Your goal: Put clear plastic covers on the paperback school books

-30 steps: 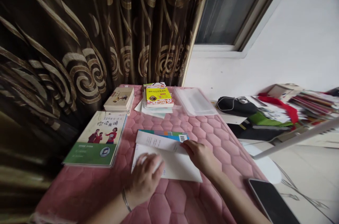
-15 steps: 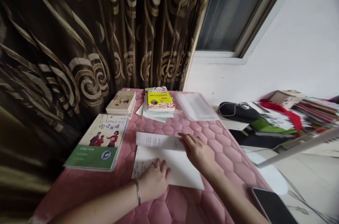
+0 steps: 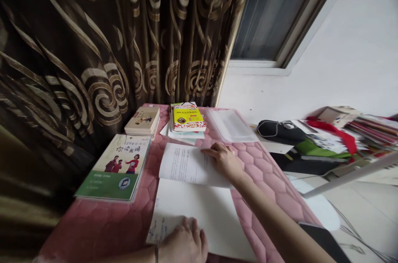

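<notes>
Head view: left hand [image 3: 185,241] flat, right hand [image 3: 222,159] index-out, both resting on open paperback [image 3: 200,209], grasping nothing. Probably light, floppy, easily creased; take outer edges.

So we had our left hand [image 3: 185,241] down at the bottom of the frame, a bit left of center, back of the hand up, fingers together and slightly bent. Only a bit of our left forearm [image 3: 130,255] showed, lying almost level along the bottom edge. Our right hand [image 3: 225,160] was just right of the middle, also knuckles up, index finger pointing left. Our bare right forearm [image 3: 280,217] slanted down to the lower right, pretty straight at the wrist.
</notes>
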Available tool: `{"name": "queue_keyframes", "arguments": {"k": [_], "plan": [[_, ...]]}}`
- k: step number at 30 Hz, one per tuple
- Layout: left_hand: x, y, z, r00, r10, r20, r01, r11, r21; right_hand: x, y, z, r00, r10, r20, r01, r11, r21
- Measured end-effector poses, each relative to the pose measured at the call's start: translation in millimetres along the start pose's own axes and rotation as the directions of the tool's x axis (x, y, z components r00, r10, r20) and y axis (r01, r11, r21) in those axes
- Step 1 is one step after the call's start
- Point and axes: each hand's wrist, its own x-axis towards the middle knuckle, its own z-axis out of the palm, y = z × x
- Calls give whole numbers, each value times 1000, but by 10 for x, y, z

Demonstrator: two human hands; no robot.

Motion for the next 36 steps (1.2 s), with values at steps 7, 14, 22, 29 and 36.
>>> {"name": "queue_keyframes", "arguments": {"k": [7,14,22,29,36], "plan": [[-4,7,117,988,-9,-155,26,993,112,151,-93,226,974,54,220,-85,988,131],[18,-36,21,984,-177,-30,170,971,-166,-32,-498,347,943,-209,260,108,928,355],[241,-1325,-71,470,-861,193,826,352,-441,-222,-867,416,903,62,426,-90,995,46],[395,-1872,693,91,-921,379,811,-152,-565,-210,-903,412,916,51,399,-67,997,26],[472,-2223,991,65,-879,473,742,-275,-611,-269,-944,488,945,30,325,-44,998,36]]}}
